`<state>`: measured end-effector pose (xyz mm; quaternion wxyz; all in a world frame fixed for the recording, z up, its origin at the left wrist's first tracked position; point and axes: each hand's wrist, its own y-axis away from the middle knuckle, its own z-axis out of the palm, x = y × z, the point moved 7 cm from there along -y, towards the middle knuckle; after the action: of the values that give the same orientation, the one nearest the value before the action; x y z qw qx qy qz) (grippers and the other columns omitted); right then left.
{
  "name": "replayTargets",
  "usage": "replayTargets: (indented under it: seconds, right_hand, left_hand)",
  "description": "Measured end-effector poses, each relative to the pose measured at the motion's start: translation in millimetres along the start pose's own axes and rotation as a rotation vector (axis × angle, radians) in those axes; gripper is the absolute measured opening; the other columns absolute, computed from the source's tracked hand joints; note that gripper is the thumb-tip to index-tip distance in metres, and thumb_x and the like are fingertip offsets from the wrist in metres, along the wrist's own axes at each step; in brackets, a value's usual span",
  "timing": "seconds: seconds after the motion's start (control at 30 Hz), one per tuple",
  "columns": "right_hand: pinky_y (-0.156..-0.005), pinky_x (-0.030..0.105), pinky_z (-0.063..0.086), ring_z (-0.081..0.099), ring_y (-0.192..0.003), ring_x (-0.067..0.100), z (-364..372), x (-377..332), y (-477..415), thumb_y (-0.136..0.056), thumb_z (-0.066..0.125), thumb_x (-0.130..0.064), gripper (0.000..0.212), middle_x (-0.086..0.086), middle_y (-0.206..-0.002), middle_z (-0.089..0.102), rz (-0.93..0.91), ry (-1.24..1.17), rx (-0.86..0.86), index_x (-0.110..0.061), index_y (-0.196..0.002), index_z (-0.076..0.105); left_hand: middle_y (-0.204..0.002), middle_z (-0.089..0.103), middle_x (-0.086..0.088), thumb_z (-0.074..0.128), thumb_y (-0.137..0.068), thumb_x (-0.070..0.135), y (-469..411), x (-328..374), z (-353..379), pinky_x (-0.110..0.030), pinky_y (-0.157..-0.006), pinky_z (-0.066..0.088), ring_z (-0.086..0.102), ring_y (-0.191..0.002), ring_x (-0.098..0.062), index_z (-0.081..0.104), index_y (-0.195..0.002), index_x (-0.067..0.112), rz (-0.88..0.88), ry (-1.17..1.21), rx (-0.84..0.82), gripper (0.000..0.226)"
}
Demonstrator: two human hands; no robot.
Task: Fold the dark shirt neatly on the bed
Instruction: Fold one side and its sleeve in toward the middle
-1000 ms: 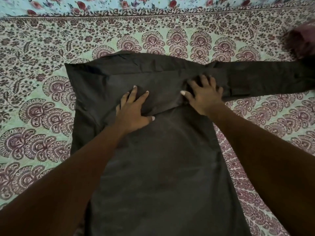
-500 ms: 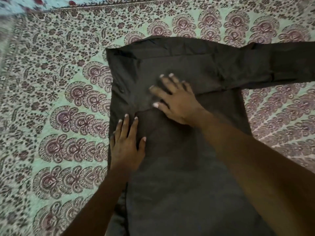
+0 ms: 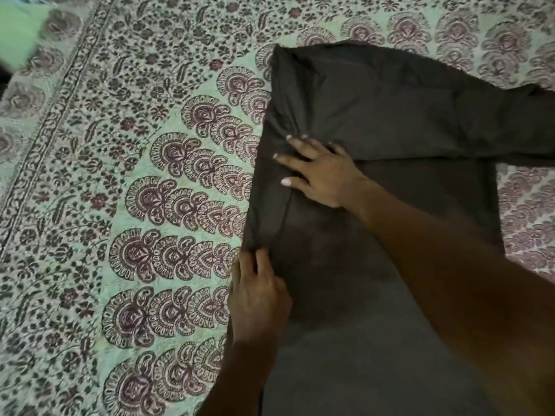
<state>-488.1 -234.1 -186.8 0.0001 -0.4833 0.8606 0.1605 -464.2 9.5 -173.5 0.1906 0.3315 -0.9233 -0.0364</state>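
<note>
Bedspread (image 3: 135,175), green paisley print, under dark shirt (image 3: 390,115).

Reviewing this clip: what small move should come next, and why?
Probably slide the left hand along the dark shirt's left edge to flatten the fold: the right hand pins it higher up, where fabric bunches.

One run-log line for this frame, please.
step: fold left side | left hand: at dark shirt left edge | right hand: flat, pressing shirt | surface: patterned bedspread
</note>
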Motion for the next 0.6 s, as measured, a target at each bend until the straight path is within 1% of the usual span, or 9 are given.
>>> replayTargets:
  seconds: [0.1, 0.2, 0.23, 0.3, 0.37, 0.43, 0.47, 0.53, 0.6]
  right_hand:
    - [-0.120, 0.068, 0.014, 0.001, -0.159, 0.032, -15.4, 19.2, -15.2, -0.097, 0.025, -0.077, 0.065, -0.007, -0.173, 0.002, 0.244, -0.103, -0.020, -0.053, -0.157, 0.019]
    - [-0.121, 0.068, 0.006, -0.005, -0.159, 0.035, -27.9, 17.4, -26.5, -0.096, 0.028, -0.078, 0.067, -0.004, -0.174, -0.001, 0.337, -0.153, -0.102, -0.053, -0.158, 0.018]
    - [-0.121, 0.068, 0.005, -0.006, -0.158, 0.036, -29.8, 9.8, -26.9, -0.097, 0.030, -0.076, 0.069, -0.001, -0.174, -0.002, 0.346, -0.141, -0.111, -0.049, -0.159, 0.019]
    - [-0.121, 0.066, 0.009, -0.002, -0.158, 0.036, -30.0, -10.3, -17.5, -0.100, 0.040, -0.068, 0.069, 0.003, -0.174, -0.001, 0.338, -0.075, -0.055, -0.039, -0.161, 0.023]
    - [-0.120, 0.064, 0.016, 0.005, -0.159, 0.034, -19.2, -45.8, 7.1, -0.101, 0.048, -0.058, 0.067, 0.005, -0.173, 0.005, 0.194, -0.017, 0.020, -0.030, -0.159, 0.031]
    - [-0.120, 0.062, 0.022, 0.013, -0.159, 0.030, 2.9, -78.4, 39.4, -0.101, 0.045, -0.056, 0.064, 0.005, -0.173, 0.012, -0.002, 0.018, 0.020, -0.028, -0.158, 0.035]
    - [-0.119, 0.061, 0.024, 0.015, -0.158, 0.028, 13.8, -87.3, 53.9, -0.101, 0.042, -0.057, 0.065, 0.004, -0.172, 0.014, -0.030, 0.024, 0.012, -0.029, -0.159, 0.034]
    - [-0.119, 0.059, 0.024, 0.014, -0.159, 0.027, 27.8, -87.1, 73.8, -0.103, 0.041, -0.057, 0.064, 0.003, -0.173, 0.011, 0.092, -0.028, 0.012, -0.033, -0.161, 0.028]
    - [-0.120, 0.060, 0.021, 0.010, -0.159, 0.029, 32.9, -87.4, 88.0, -0.103, 0.044, -0.056, 0.066, 0.004, -0.173, 0.008, 0.227, -0.102, 0.003, -0.031, -0.161, 0.027]
  left_hand:
    - [-0.122, 0.058, -0.021, 0.054, -0.082, 0.007, 10.2, -7.8, 0.6, -0.050, -0.070, 0.059, 0.065, -0.099, -0.044, 0.058, -0.127, 0.007, 0.023, 0.049, -0.047, 0.045]
    - [-0.127, 0.056, -0.018, 0.058, -0.086, 0.003, 13.0, -5.1, -5.6, -0.048, -0.077, 0.056, 0.064, -0.099, -0.042, 0.056, -0.134, 0.009, 0.062, 0.200, -0.089, 0.048]
    - [-0.126, 0.055, -0.015, 0.060, -0.084, 0.006, 14.8, -4.1, -7.8, -0.048, -0.080, 0.056, 0.063, -0.102, -0.039, 0.055, -0.134, 0.010, 0.091, 0.201, -0.101, 0.051]
    - [-0.122, 0.055, -0.010, 0.066, -0.079, 0.015, 22.9, -4.2, -11.7, -0.047, -0.084, 0.055, 0.059, -0.107, -0.034, 0.054, -0.132, 0.015, 0.131, 0.097, -0.116, 0.055]
    - [-0.121, 0.053, -0.008, 0.065, -0.074, 0.025, 38.6, -15.1, -14.1, -0.047, -0.088, 0.053, 0.057, -0.111, -0.032, 0.052, -0.129, 0.018, 0.072, 0.038, -0.156, 0.057]
    - [-0.121, 0.052, -0.009, 0.060, -0.068, 0.030, 58.7, -26.3, -13.7, -0.048, -0.088, 0.053, 0.056, -0.113, -0.033, 0.049, -0.127, 0.017, 0.008, 0.029, -0.215, 0.061]
    - [-0.124, 0.051, -0.010, 0.059, -0.068, 0.031, 70.7, -32.2, -12.9, -0.048, -0.089, 0.053, 0.055, -0.115, -0.034, 0.047, -0.128, 0.017, -0.013, 0.010, -0.251, 0.063]
    - [-0.135, 0.046, -0.009, 0.060, -0.078, 0.032, 92.1, -42.2, -9.8, -0.048, -0.093, 0.052, 0.053, -0.123, -0.033, 0.040, -0.135, 0.018, -0.049, -0.037, -0.350, 0.063]
    - [-0.142, 0.044, -0.008, 0.061, -0.089, 0.032, 109.1, -46.4, -8.7, -0.046, -0.094, 0.053, 0.056, -0.125, -0.032, 0.035, -0.142, 0.020, -0.057, -0.047, -0.439, 0.060]
